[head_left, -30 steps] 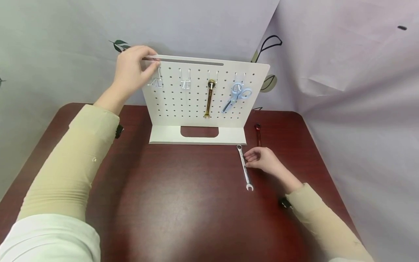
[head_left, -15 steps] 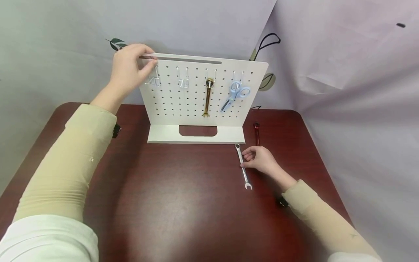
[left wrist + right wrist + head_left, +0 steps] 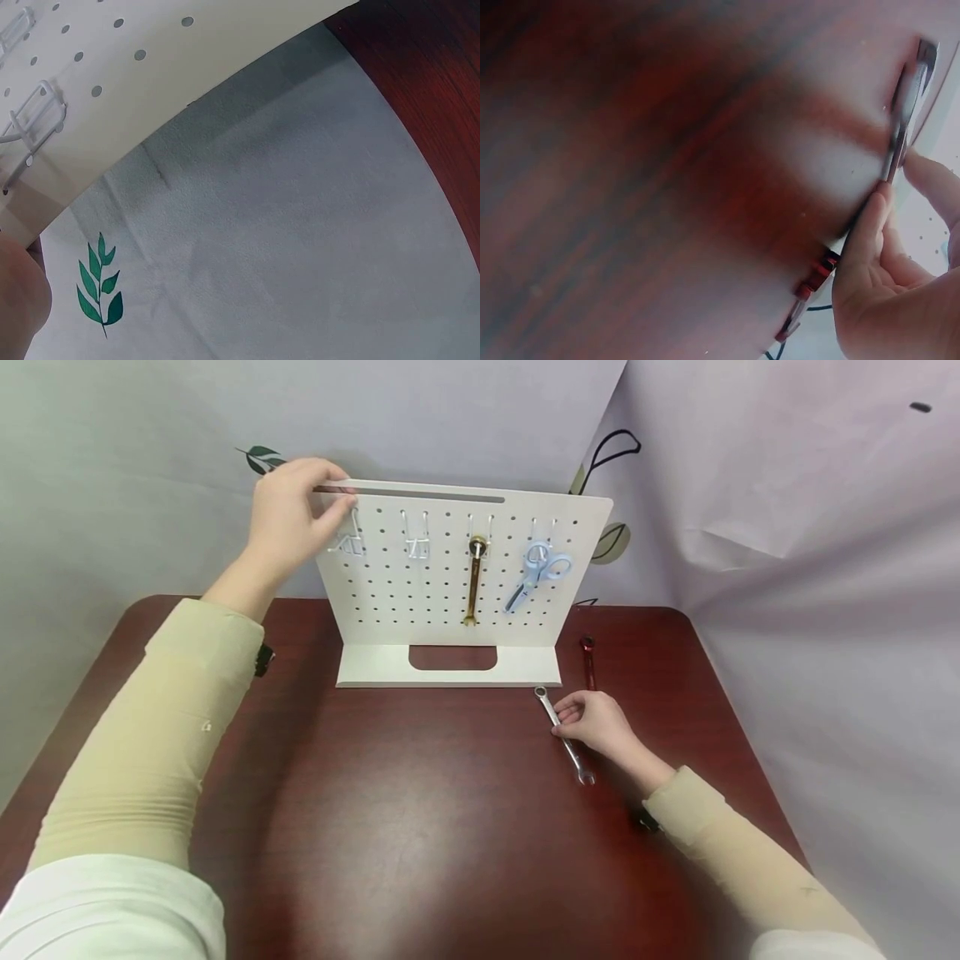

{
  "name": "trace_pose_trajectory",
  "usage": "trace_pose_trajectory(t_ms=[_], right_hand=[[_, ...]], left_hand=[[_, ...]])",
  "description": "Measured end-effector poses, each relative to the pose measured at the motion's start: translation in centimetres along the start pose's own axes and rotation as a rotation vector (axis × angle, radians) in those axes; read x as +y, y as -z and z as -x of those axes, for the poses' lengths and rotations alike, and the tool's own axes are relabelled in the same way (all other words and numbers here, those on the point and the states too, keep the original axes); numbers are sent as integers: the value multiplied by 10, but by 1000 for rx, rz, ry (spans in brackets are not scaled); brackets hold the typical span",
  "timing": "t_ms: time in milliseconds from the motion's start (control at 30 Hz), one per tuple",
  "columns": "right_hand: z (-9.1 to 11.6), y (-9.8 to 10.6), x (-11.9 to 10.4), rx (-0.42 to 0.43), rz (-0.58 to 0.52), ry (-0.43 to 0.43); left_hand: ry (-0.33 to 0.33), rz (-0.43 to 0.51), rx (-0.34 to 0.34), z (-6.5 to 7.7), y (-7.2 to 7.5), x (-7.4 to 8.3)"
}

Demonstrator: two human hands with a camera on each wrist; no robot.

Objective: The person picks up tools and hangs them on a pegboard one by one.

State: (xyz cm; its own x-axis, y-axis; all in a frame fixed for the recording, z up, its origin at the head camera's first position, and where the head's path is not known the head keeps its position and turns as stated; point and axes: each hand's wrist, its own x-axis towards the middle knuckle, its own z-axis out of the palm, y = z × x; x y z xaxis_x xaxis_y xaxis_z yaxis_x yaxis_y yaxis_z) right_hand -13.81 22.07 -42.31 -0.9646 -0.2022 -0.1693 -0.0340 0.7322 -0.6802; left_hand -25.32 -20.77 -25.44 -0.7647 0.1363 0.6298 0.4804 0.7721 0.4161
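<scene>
My left hand [image 3: 288, 518] grips the top left corner of a white pegboard [image 3: 390, 602], thumb in front and fingers over the slotted top edge. In the left wrist view only part of that hand [image 3: 22, 300] shows, below the board. My right hand [image 3: 596, 722] pinches a silver combination wrench [image 3: 573, 758] at mid-shaft, just in front of the board's right foot. The right wrist view has the wrench [image 3: 907, 105] between thumb and fingers. On the board hang a gold wrench [image 3: 474, 585] and light blue scissors [image 3: 534, 575].
Two white wire hooks, a left one [image 3: 350, 542] and a middle one [image 3: 417, 545], hold nothing. A red wrench [image 3: 588, 662] lies on the dark red table [image 3: 405, 810] behind my right hand, partly covered by it. A pale cloth wall [image 3: 465, 418] rises behind the board.
My right hand has closed its thumb and fingers on the silver wrench. The wrench has turned, its open end swinging right and slightly up. My left hand keeps its hold on the board.
</scene>
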Motion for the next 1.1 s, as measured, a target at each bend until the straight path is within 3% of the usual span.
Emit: trace_pose_trajectory(t_ms=[767, 1100], right_hand=[[2, -4, -5, 14, 94, -24], [5, -5, -10, -2, 41, -12]], left_hand=[[32, -19, -34, 1, 4, 4], [20, -16, -33, 1, 5, 5]])
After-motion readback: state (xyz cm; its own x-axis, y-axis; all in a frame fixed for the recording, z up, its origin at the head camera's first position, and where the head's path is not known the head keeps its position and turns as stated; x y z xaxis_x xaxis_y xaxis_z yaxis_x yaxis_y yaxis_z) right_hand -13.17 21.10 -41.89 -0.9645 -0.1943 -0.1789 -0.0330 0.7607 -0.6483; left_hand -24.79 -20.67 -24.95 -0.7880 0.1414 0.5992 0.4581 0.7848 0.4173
